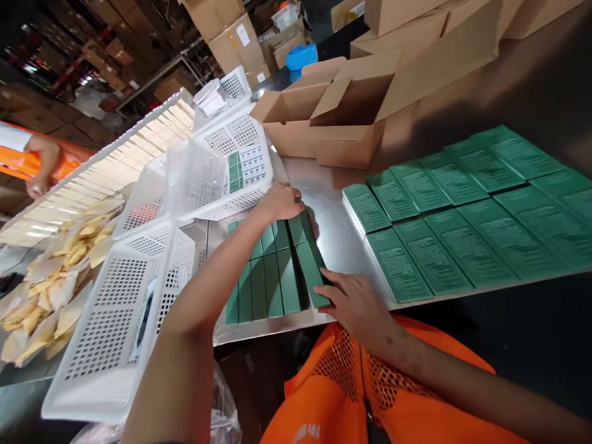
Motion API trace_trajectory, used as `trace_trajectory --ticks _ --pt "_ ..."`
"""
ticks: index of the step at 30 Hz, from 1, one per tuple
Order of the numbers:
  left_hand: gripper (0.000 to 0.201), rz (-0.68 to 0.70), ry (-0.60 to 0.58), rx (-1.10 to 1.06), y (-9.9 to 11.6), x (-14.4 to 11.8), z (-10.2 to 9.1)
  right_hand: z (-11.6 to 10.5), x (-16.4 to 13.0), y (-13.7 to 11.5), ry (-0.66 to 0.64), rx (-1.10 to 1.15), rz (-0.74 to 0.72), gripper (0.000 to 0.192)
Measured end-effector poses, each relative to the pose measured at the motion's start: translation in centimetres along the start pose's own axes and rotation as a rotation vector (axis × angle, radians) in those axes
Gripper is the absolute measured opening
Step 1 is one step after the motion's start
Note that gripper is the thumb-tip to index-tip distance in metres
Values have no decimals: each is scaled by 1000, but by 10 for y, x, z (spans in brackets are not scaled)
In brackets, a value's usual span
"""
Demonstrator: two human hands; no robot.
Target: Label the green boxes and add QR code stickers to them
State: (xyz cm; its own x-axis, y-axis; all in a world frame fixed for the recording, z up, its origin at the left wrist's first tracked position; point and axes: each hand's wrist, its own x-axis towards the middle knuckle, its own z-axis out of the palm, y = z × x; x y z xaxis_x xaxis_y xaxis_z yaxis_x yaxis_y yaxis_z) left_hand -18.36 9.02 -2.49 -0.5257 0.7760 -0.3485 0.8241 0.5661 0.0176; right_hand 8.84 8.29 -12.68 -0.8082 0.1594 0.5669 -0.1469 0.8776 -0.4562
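Warehouse table [336, 228] bearing green boxes, two hands working one pair

Stacked cartons [236, 46] are filling the far left background, and an open carton [293, 143] is sitting on the table's far side. Slim boxes [272, 287] are standing close together at the middle; just to their right, an end-to-end pair [308, 263] is lying with a dark gap beside it. The left hand [282, 202] is curling over the pair's far end; I cannot tell whether it is pinching. The right hand [360, 304] is spreading its fingers and touching the near end from the right with its fingertips. Farther right, wider boxes [435, 253] are lying in two rows. To the left, a far basket [237, 203] is holding labelled goods [252, 165], while a near basket [105, 326] is standing beside piled envelopes [60, 282]. At far left, a co-worker's hand [37, 186] is hanging near a pale row of upright packets [100, 170].
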Motion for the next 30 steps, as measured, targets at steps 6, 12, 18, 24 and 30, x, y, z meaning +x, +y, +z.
trace_trajectory --ticks 6,12,18,24,30 --pt "37 -39 -58 96 -1 -8 5 17 8 -12 -101 118 101 35" --pt "42 -48 -58 94 -5 -4 6 13 13 -21 -68 59 109 32" --pt "65 9 56 -70 12 13 -4 -35 -1 -1 -127 -49 -66 43" --pt "41 140 8 -318 70 60 14 -82 -27 44 -156 -428 53 50" --pt "34 193 -19 -281 78 66 14 -65 -26 42 -75 -309 15 11"
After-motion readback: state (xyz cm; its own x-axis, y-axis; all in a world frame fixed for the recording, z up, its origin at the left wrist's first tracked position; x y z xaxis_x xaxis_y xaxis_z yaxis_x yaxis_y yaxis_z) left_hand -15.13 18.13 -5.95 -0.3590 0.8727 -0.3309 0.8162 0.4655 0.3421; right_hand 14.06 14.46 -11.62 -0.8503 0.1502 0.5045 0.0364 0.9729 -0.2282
